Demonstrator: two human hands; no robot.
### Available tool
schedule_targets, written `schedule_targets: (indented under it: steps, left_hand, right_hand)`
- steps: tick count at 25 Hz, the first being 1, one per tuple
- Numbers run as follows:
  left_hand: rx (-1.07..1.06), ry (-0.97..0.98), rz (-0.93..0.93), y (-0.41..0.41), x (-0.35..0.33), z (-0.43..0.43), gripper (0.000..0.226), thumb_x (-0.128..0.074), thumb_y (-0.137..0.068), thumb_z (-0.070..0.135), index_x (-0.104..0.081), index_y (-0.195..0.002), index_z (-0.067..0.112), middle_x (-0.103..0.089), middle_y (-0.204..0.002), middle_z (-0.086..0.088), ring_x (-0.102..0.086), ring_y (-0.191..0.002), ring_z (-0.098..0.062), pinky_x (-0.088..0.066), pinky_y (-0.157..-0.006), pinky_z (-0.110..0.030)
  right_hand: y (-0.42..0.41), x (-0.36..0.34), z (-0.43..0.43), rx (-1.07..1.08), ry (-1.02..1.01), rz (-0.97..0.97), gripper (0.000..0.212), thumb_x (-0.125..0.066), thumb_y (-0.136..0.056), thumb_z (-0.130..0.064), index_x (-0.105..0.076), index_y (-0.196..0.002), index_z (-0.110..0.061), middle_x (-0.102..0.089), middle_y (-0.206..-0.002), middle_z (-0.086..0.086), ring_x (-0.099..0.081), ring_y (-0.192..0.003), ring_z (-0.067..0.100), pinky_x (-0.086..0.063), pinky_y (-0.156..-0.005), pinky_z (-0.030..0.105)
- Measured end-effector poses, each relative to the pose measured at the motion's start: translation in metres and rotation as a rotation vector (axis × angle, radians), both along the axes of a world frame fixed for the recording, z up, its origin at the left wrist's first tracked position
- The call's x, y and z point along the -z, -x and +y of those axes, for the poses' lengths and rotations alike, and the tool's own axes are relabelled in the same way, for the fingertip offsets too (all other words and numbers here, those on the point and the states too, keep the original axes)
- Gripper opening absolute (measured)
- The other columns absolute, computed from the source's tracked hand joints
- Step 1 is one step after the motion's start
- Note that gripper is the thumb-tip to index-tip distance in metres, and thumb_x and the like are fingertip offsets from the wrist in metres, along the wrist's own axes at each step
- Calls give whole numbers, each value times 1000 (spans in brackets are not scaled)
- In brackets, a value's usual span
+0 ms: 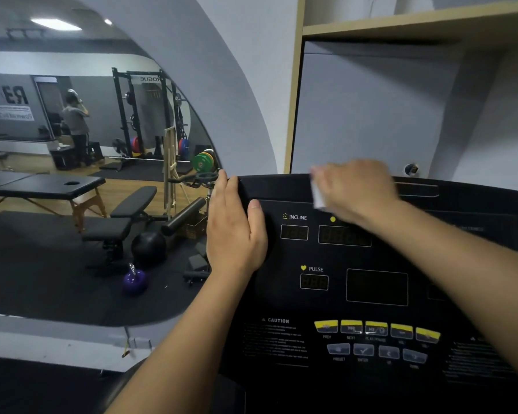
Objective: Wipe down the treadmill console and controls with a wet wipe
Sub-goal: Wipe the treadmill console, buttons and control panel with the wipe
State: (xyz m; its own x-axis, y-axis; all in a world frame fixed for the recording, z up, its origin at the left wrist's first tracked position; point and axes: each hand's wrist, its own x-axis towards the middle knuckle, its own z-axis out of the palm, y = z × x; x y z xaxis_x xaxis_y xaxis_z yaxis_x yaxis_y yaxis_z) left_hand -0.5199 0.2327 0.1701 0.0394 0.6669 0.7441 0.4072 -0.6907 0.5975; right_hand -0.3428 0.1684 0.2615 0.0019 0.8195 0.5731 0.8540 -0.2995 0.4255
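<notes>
Right hand (353, 189), blurred in the head view, bunches the wet wipe (318, 196) against the far top edge of the console (275, 294). Left hand (234, 231) wraps its left edge, thumb on the face. We judge it early: displays and near buttons (376, 328) look undone.

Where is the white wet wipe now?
Head view: the white wet wipe is in the right hand near the top of the black treadmill console, above the INCLINE label.
</notes>
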Motion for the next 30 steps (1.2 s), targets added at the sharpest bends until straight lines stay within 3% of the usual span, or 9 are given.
schedule_targets:
  steps: [2,4,7,12,17,21,25,30]
  left_hand:
    - [37,-15,-46,2,0,-1,68,-28,-92,43,-30,-151,8,-28,-161,-10,-25,-148,-21,-25,-119,-41]
    - [82,-78,-97,4,-2,0,68,-31,-94,40,-23,-153,7,-29,-159,-13,-28,-147,-22,-27,-118,-38]
    - [60,-150,-51,7,-2,1,65,-34,-97,36,-20,-153,7,-25,-161,-15,-21,-150,-24,-23,-120,-43]
    - [-37,-186,167,8,-3,9,65,-29,-98,40,-26,-153,5,-24,-162,-14,-14,-152,-26,-17,-121,-49]
    - [-127,-165,314,2,1,8,64,-22,-99,48,-27,-153,14,-12,-165,-12,-1,-153,-24,-8,-124,-46]
    - [-61,-175,252,2,-1,6,64,-26,-98,47,-31,-151,11,-15,-164,-11,-2,-153,-23,-3,-125,-41]
    - [-19,-239,244,-1,2,2,63,-31,-98,44,-35,-149,8,-22,-163,-10,-6,-153,-22,-2,-125,-41]
    - [54,-229,151,-1,2,-3,64,-32,-98,39,-29,-151,3,-27,-160,-13,-12,-152,-20,-8,-124,-43]
  right_hand:
    - [54,1,31,-89,33,-49,40,-22,-101,-34,-57,-114,-20,-66,-101,10,-64,-87,36,-32,-60,33]
    - [90,1,53,-131,24,23,42,-22,-102,-38,-58,-110,-18,-66,-100,8,-59,-82,33,-32,-63,34]
    - [102,3,63,-186,70,42,32,-28,-101,-33,-53,-111,-15,-65,-96,6,-47,-72,24,-33,-63,34]
    - [33,10,27,-149,-96,131,54,-21,-100,-54,-59,-100,-16,-68,-88,10,-63,-80,34,-34,-60,35]
    - [-91,9,-60,73,-147,205,52,-20,-99,-45,-61,-93,-14,-67,-88,21,-63,-78,38,-48,-67,38]
    - [-141,11,-106,229,-197,288,56,-19,-101,-41,-65,-94,-11,-65,-81,25,-57,-70,38,-36,-64,37]
    - [-103,7,-75,152,-186,243,43,-30,-99,-39,-65,-99,-14,-65,-80,23,-62,-75,39,-48,-68,38]
    - [12,6,7,-39,-43,47,35,-36,-98,-42,-58,-119,-24,-68,-99,10,-64,-87,36,-35,-62,32]
